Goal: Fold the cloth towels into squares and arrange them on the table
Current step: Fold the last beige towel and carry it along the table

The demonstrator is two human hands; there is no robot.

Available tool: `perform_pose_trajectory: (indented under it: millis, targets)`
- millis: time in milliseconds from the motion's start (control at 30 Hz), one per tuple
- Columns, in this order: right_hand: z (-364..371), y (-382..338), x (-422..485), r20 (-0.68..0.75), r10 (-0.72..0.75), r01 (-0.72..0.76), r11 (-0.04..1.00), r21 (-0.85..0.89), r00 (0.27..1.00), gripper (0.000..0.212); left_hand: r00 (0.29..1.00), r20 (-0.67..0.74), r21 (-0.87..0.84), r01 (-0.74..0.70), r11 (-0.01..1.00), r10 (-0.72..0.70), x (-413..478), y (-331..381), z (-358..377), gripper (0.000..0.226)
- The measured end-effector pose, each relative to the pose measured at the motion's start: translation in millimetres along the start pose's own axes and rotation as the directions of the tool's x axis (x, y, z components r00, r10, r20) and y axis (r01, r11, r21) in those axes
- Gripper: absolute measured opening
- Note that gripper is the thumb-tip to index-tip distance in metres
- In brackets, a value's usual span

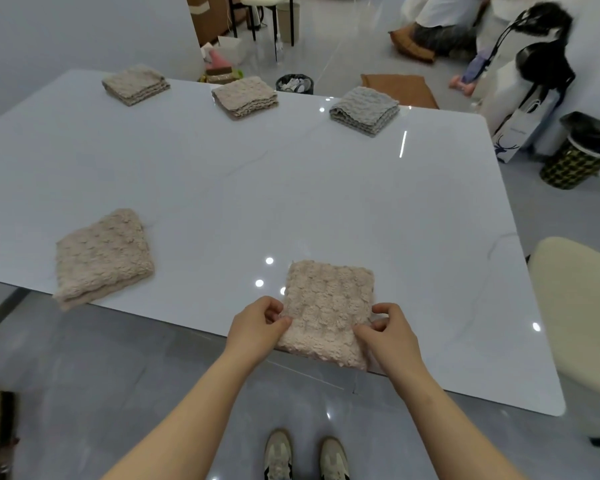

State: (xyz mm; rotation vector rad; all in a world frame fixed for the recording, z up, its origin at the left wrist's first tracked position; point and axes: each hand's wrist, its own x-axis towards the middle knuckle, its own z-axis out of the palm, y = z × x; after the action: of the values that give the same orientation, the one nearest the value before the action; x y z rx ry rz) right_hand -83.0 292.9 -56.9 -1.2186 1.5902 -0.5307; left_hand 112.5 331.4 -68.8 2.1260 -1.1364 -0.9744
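Folded beige towel point(329, 306) lying at the near edge of the desk point(222, 188), its near end slightly overhanging. My left hand point(257, 327) pinches its left edge, thumb on top and fingers curled; my right hand point(392, 336) pinches its right edge likewise. A 2nd towel point(103, 258), folded, lies well apart to the left. Along the far edge lie 3 more: far-left towel point(136, 84), middle towel point(245, 97), grey towel point(364, 110).
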Motion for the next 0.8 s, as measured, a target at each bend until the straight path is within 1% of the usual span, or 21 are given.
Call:
perform_pose_trajectory:
  millis: [100, 200, 333, 467, 600, 700, 767, 800]
  targets:
    - [-0.6, 2.7, -3.4, 0.008, -0.018, 0.018, 1.000, -0.012, 1.000, 0.033, 1.000, -0.013, 0.023, -0.006, 1.000, 0.006, -0.8, -0.2, 3.2, 0.011]
    - [-2.0, 3.7, -4.9, -0.012, -0.041, 0.041, 0.999, 0.010, 0.999, 0.035, 0.999, -0.042, 0.031, 0.002, 1.000, 0.000, -1.9, 2.0, 7.2, 0.010]
    - [-1.7, 5.8, -3.8, -0.065, -0.032, 0.035, 0.998, 0.055, 0.997, 0.030, 0.996, -0.086, -0.020, 0.015, 1.000, -0.017, -4.6, 4.7, 11.4, 0.010]
    - [0.6, 5.0, -1.7, -0.085, -0.042, 0.046, 0.998, 0.038, 0.995, 0.026, 0.992, -0.122, -0.036, 0.014, 0.999, -0.018, -5.2, 5.9, 13.0, 0.011]
    - [-1.0, 6.0, -1.4, -0.075, -0.040, 0.042, 0.999, 0.025, 0.996, 0.029, 0.995, -0.096, 0.003, 0.011, 1.000, -0.011, -6.1, 5.0, 11.5, 0.010]
    - [-3.0, 3.0, -1.6, -0.060, -0.018, 0.021, 0.999, 0.047, 0.998, 0.035, 0.997, -0.072, 0.040, 0.024, 0.999, -0.021, -6.2, 6.7, 10.6, 0.011]
    - [-3.9, -1.4, -2.7, -0.075, -0.019, 0.024, 0.997, 0.068, 0.997, 0.037, 0.996, -0.085, 0.011, 0.024, 1.000, -0.023, -7.1, 10.3, 8.5, 0.016]
    - [-3.5, -3.6, -2.9, -0.098, -0.042, 0.048, 0.997, 0.057, 0.994, 0.037, 0.994, -0.105, -0.008, 0.018, 1.000, -0.019, -7.1, 12.0, 6.7, 0.019]
